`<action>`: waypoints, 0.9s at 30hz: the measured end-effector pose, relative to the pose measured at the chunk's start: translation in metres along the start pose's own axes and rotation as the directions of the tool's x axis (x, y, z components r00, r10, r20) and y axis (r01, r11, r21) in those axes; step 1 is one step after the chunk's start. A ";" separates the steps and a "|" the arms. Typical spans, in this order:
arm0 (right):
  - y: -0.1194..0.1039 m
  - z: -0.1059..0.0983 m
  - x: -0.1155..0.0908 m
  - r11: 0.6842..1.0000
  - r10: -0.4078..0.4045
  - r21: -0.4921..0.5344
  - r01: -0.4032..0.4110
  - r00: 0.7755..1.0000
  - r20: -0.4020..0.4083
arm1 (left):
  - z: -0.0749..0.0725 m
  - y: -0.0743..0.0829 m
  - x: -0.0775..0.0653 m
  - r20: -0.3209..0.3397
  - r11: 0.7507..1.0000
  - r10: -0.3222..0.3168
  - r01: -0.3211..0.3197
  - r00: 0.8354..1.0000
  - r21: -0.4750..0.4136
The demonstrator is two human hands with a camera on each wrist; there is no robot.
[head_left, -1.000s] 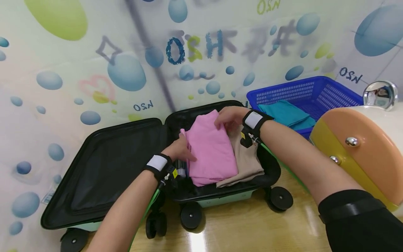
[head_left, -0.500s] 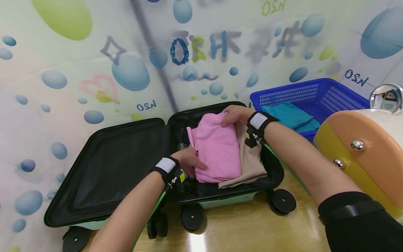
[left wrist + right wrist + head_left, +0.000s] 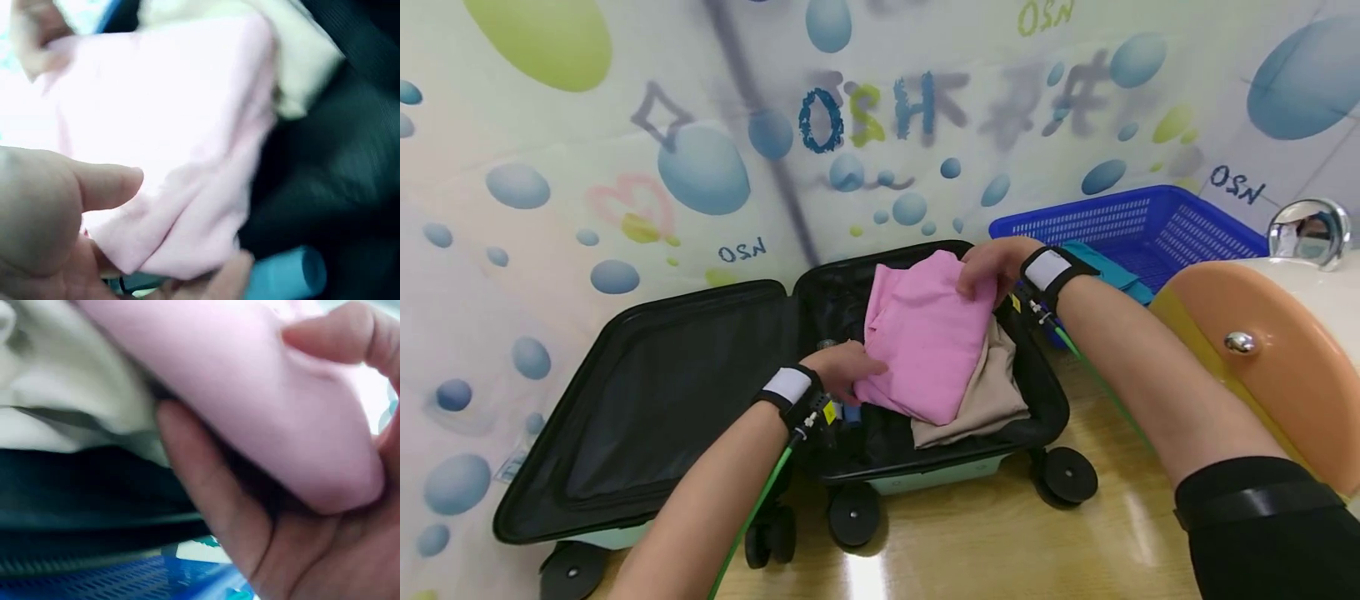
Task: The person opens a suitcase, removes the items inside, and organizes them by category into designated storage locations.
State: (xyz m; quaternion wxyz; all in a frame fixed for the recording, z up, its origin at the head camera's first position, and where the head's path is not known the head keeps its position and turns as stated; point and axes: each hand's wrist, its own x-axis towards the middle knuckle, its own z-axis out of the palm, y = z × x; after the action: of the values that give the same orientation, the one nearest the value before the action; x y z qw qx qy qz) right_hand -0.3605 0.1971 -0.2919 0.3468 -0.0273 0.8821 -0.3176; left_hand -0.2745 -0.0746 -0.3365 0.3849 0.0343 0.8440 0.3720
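In the head view a folded pink garment (image 3: 925, 333) is held tilted over the right half of an open black-lined suitcase (image 3: 685, 408). My right hand (image 3: 996, 262) grips its upper right edge, thumb on top and fingers beneath, as the right wrist view confirms. At the opposite side my left hand (image 3: 844, 367) holds the edge between thumb and fingers; the left wrist view shows the fingertips (image 3: 231, 275) under the cloth. Below the pink garment lies a folded beige garment (image 3: 985, 400), partly covered. A blue cylinder (image 3: 284, 275) is near my left fingers.
A blue plastic basket (image 3: 1075, 218) with a folded teal cloth (image 3: 1108, 271) stands behind my right forearm. An orange and yellow cabinet (image 3: 1247, 325) is at the right. Black wheels (image 3: 853, 515) stick out of the suitcase's near side, and a printed wall sheet (image 3: 865, 200) hangs behind.
The pink garment has shifted right and up at its right side, turning slightly and covering more of the upper beige one. My right hand moved right with it; my left kept to the left edge.
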 end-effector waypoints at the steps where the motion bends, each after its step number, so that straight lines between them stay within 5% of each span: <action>1: 0.001 0.002 0.001 1.000 -0.007 0.020 0.007 1.000 0.009 | 0.001 0.000 0.000 0.000 1.000 -0.013 0.013 1.000 0.017; 5: 0.004 0.006 0.005 0.999 -0.035 0.026 0.035 0.999 -0.020 | 0.001 0.002 -0.002 0.021 0.997 -0.003 0.002 1.000 0.081; 11: 0.010 -0.002 0.005 0.996 -0.082 0.020 0.082 0.997 -0.007 | -0.004 0.008 -0.005 0.089 0.999 0.019 -0.023 0.996 0.048; 16: 0.016 -0.004 0.004 0.994 -0.069 0.083 0.068 0.997 0.019 | -0.007 0.002 0.000 -0.013 1.000 -0.007 0.006 1.000 -0.021; 22: 0.025 0.000 0.006 0.987 -0.061 0.150 0.056 0.998 0.031 | -0.008 0.005 0.004 -0.176 0.981 0.078 -0.107 0.981 -0.161; 27: 0.029 0.001 0.006 0.979 -0.092 0.182 0.087 0.996 0.016 | -0.007 0.010 0.004 -0.143 0.964 0.104 -0.136 0.984 -0.229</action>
State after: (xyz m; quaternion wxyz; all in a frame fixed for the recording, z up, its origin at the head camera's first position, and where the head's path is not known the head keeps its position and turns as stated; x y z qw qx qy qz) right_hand -0.3599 0.2177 -0.3125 0.3440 -0.0392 0.8432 -0.4113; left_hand -0.2840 -0.0703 -0.3298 0.3072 0.0150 0.8130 0.4944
